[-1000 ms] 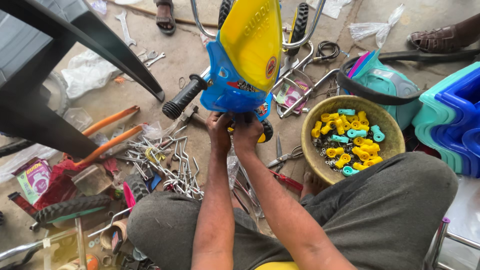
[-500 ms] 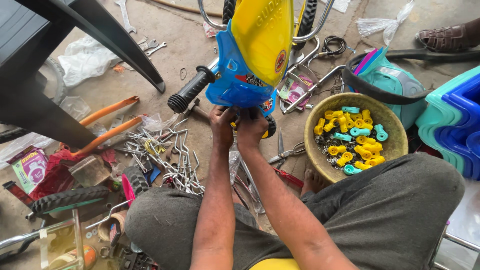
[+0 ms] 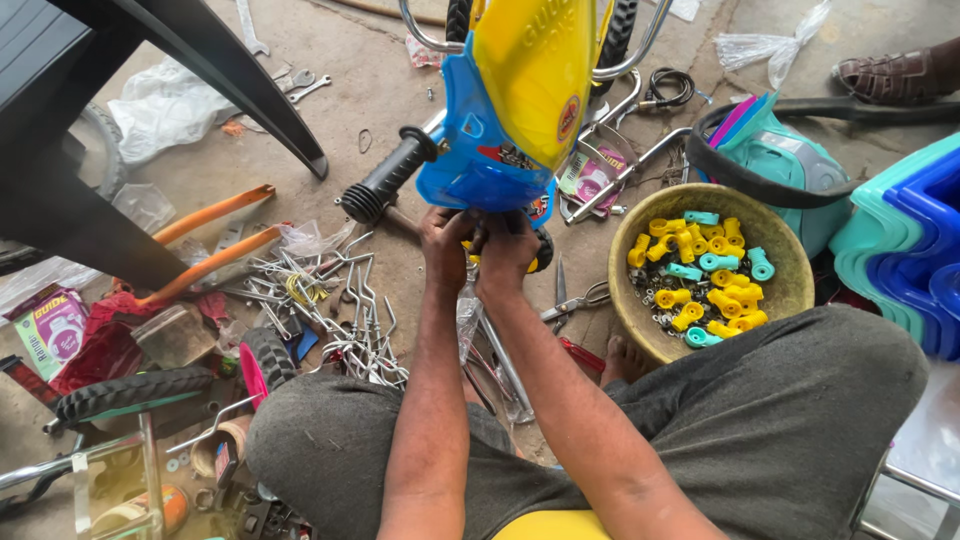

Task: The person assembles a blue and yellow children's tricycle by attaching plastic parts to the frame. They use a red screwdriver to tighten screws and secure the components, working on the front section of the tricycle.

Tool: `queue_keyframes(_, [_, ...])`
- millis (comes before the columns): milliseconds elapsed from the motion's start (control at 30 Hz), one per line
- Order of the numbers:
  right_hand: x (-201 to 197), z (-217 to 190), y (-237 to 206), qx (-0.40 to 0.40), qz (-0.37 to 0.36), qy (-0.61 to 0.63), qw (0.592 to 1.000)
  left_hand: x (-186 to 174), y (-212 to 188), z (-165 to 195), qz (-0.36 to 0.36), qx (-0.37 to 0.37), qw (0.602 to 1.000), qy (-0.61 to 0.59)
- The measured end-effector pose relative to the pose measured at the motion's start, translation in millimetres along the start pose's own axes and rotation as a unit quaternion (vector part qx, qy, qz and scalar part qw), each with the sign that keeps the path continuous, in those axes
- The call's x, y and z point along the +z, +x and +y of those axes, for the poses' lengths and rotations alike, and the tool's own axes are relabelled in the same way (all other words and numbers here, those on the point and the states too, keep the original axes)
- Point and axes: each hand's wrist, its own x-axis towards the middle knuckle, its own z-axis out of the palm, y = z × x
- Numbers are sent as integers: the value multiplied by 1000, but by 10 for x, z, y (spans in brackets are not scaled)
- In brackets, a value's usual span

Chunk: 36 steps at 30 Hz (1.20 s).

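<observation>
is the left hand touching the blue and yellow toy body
Touching. The head view shows the left hand pressed against the lower edge of the blue and yellow toy body, fingers curled under it, beside the right hand.

A dusty concrete floor (image 3: 380, 110) lies in even daylight, littered with clear plastic bags (image 3: 165, 95). A black plastic chair (image 3: 70, 110) stands at the upper left; stacked blue and teal tubs (image 3: 905, 250) sit at the right.

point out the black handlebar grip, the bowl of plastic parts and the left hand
handlebar grip (image 3: 388, 184), head view, middle of the ribbed black sleeve
bowl (image 3: 792, 272), head view, right rim
left hand (image 3: 445, 243), head view, back of the hand
</observation>
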Motion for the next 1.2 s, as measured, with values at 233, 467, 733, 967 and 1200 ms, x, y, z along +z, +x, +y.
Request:
queue_keyframes(233, [-87, 18, 21, -125, -35, -159, 979, -61, 33, -157, 29, 66, 990, 121])
queue_keyframes(467, [-80, -64, 4, -32, -23, -64, 997, -99, 38, -140, -4, 14, 1000, 9])
queue_keyframes(733, [-72, 140, 51, -102, 18, -117, 988, -38, 19, -111, -33, 21, 999, 10])
queue_keyframes(967, [-140, 185, 100, -140, -19, -142, 980, -68, 47, -88, 28, 3, 994, 108])
queue_keyframes(1200, [-68, 118, 28, -41, -10, -54, 998, -32, -1, 14, 13, -9, 998, 58])
